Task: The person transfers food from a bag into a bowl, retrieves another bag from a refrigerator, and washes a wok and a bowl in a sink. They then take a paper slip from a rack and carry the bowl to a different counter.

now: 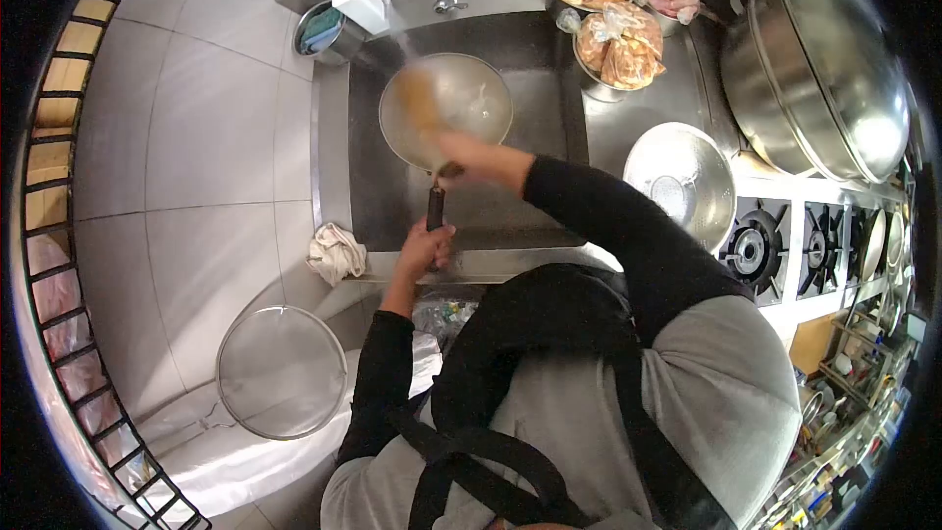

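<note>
Because the pan sits toward the far left of the dark sink, its black handle points back at the person, within easy reach of the left hand. That hand's fingers are curled round the handle with no gap to be seen — a grip that seems meant to keep the pan from swinging while the other hand works over it. Whether the pan rests on the sink floor or is held a little above it, I cannot tell.

Above the near part of the pan, the right hand has hold of a tan tool, perhaps a brush, that reaches across the pan's left side. Blur hides the separate fingers; they appear closed about the tool, but how tightly I cannot tell. The pan lies near the faucet, probably so that water can reach it, and a pale streak under the spout looks like a stream.

Behind the sink's far left corner, a white bottle stands beside a metal container holding a sponge, likely kept there to be handy. A crumpled cloth lies at the near left corner. To the right — apart from the splash, perhaps by choice — are bagged food in round vessels and a colander.
</note>
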Tool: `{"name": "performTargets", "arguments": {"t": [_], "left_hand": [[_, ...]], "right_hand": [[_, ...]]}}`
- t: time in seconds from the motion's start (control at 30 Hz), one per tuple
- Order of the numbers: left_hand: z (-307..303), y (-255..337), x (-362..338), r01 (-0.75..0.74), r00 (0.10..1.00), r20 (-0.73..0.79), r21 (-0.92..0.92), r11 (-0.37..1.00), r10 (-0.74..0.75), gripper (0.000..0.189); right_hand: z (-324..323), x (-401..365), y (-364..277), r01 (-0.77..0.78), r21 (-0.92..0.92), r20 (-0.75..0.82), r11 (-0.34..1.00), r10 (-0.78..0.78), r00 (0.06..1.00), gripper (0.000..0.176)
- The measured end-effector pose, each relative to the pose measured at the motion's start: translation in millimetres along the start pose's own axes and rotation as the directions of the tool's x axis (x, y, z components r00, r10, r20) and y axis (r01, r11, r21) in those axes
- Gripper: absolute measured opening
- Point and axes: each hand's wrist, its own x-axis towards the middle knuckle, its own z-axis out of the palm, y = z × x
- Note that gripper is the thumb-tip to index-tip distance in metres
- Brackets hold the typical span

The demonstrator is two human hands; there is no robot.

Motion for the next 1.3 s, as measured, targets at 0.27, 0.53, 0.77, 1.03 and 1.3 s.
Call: {"name": "performTargets", "arguments": {"t": [0.27, 0.53, 0.77, 1.03, 1.3], "left_hand": [[-11, -1, 0, -0.043, 0.998, -0.035, 0.097, 0.994, 0.047, 0.02], [-30, 11, -30, 0.033, 0.967, -0.25, 0.29, 0.956, 0.042, 0.021], [-8, 9, -20, 0.016, 0.978, -0.194, 0.459, 0.888, 0.082, 0.026], [-41, 1, -34, -0.002, 0.99, -0.142, 0.145, 0.989, 0.023, 0.029], [-41, -4, -25, -0.041, 0.976, -0.21, 0.073, 0.996, 0.056, 0.027]], "right_hand": [[6, -46, 20, 0.17, -0.133, 0.073, 0.977, -0.161, 0.984, 0.044], [-98, -15, 6, 0.509, -0.798, 0.465, 0.322, -0.209, 0.86, 0.042], [-57, 8, -33, 0.068, -0.964, 0.183, -0.256, -0.455, 0.872, 0.045], [-116, -3, -49, 0.034, -0.972, 0.107, -0.231, -0.315, 0.943, 0.059], [-71, -59, -24, 0.263, -0.962, 0.273, -0.078, -0.152, 0.95, 0.059]]}}
